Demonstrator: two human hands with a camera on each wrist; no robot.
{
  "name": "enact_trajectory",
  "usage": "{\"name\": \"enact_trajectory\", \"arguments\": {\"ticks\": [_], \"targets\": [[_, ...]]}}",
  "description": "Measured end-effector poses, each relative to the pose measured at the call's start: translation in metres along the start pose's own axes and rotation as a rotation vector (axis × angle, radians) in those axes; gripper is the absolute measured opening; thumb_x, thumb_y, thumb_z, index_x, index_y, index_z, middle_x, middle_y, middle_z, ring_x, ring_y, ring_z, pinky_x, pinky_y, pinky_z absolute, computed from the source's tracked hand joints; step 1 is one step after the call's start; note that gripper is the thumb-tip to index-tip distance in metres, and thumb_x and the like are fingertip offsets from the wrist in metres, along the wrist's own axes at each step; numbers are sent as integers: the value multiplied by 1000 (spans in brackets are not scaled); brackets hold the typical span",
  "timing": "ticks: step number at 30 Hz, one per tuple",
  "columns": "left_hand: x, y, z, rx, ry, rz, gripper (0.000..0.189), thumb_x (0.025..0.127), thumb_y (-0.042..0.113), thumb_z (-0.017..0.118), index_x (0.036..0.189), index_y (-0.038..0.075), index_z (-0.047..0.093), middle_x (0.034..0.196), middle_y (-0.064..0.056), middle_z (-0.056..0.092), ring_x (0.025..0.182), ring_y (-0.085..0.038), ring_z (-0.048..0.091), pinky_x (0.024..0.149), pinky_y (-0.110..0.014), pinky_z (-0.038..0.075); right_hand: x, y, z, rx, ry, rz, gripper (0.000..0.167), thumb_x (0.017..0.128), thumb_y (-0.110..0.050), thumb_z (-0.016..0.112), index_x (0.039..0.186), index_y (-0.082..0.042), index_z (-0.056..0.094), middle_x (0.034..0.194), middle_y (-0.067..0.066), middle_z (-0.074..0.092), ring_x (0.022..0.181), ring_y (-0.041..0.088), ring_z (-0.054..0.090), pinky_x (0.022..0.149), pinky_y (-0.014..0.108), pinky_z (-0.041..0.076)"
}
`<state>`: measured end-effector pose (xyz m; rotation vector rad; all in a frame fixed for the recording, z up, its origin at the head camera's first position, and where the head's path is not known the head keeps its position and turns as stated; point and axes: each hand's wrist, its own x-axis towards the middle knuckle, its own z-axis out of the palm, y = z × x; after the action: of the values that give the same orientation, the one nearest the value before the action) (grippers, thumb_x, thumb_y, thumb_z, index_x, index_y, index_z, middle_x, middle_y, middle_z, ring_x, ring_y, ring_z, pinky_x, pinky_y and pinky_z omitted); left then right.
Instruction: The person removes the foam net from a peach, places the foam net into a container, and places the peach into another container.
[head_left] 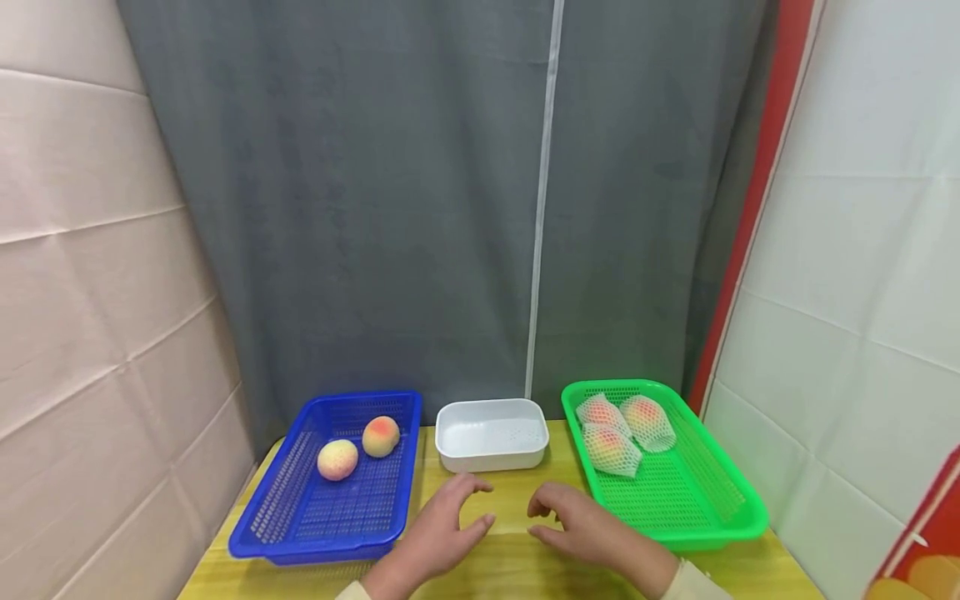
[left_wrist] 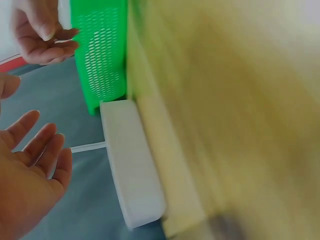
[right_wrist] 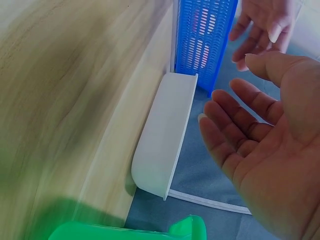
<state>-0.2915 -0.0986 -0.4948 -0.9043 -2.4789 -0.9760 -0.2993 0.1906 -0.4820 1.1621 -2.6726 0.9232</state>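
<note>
1. Plainly, in the head view, the left hand (head_left: 444, 533) and the right hand (head_left: 581, 529) face each other over the wood-patterned surface (head_left: 517, 575), fingers loosely bent, thumbs held apart, neither holding anything. Just beyond the fingertips, between the two sides, stands the white, round-cornered oblong container (head_left: 491, 461).
2. Head view, handling (a judgement): the container is best steadied with one palm at each short end, pressure equal, rim level. The forearms should clear the blue perforated plastic basket (head_left: 337, 521) on the left and the green perforated plastic basket (head_left: 690, 500) on the right.
3. Head view, orientation: the container's mouth faces up; its long axis runs left to right, along the grey cloth curtain (head_left: 360, 208). Both baskets lie lengthwise away from the person, the blue bearing two bare red-and-yellow peaches (head_left: 337, 460), the green three peaches in white foam nets (head_left: 612, 450).
4. Left wrist view: the left hand's fingers curve softly, apart from the container. The container's slant here follows the turned camera; its base lies on the surface.
5. Right wrist view: the right hand is likewise unladen, thumb clear of the fingers. The container's long wall extends toward the blue basket, consistent with the crosswise axis.
</note>
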Motion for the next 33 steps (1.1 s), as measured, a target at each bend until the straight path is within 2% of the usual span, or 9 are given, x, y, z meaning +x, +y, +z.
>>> {"name": "enact_trajectory", "arguments": {"ticks": [5,10,13,17,21,24,28,33], "targets": [[-8,-4,11,-25,-3,-2,30,104,27,78,131,16,70,129,5,69,122,-21,67,104,-48,58,-2,-1,-1,14,-3,24,14,103,-22,82,108,-21,69,106,-12,67,98,10,63,87,32,59],[-8,-5,11,-27,15,-3,30,105,29,77,131,15,71,127,5,70,117,-21,67,100,-47,59,-2,0,-2,6,-4,27,13,103,-24,81,109,-22,69,106,-9,69,99,5,62,88,33,59],[-9,-4,11,-43,-3,-26,29,105,29,76,131,17,70,128,5,69,117,-23,67,100,-46,58,-2,1,-2,2,-2,20,13,104,-25,81,109,-22,69,106,-12,68,99,6,62,88,32,59],[-9,-2,11,-73,-38,-56,28,106,30,75,132,19,70,129,4,69,120,-27,67,102,-46,58,-3,1,-3,7,20,12,13,103,-22,81,109,-20,70,107,-9,69,99,13,66,89,36,60],[-5,-1,14,-75,-55,-61,30,107,33,75,133,18,71,130,5,68,121,-22,66,103,-47,57,-5,3,-14,9,54,30,12,105,-22,79,110,-19,70,108,-2,71,101,19,67,87,37,61],[1,3,18,-75,-56,-35,31,106,32,75,133,18,71,131,7,68,121,-19,65,103,-46,57,-9,6,-28,9,78,53,12,107,-26,77,112,-19,69,111,-3,71,101,21,67,85,37,60],[11,7,28,-72,-46,43,30,106,30,75,133,19,71,130,7,69,122,-18,66,103,-45,58,-16,14,-46,-21,136,70,11,106,-25,77,114,-20,70,112,-7,71,100,20,69,82,36,61],[32,14,41,-46,-69,109,31,106,30,74,135,21,70,132,7,67,126,-16,65,106,-43,57,-24,28,-61,-52,206,110,11,105,-21,79,112,-20,72,108,-6,71,99,22,70,80,35,62]]}}
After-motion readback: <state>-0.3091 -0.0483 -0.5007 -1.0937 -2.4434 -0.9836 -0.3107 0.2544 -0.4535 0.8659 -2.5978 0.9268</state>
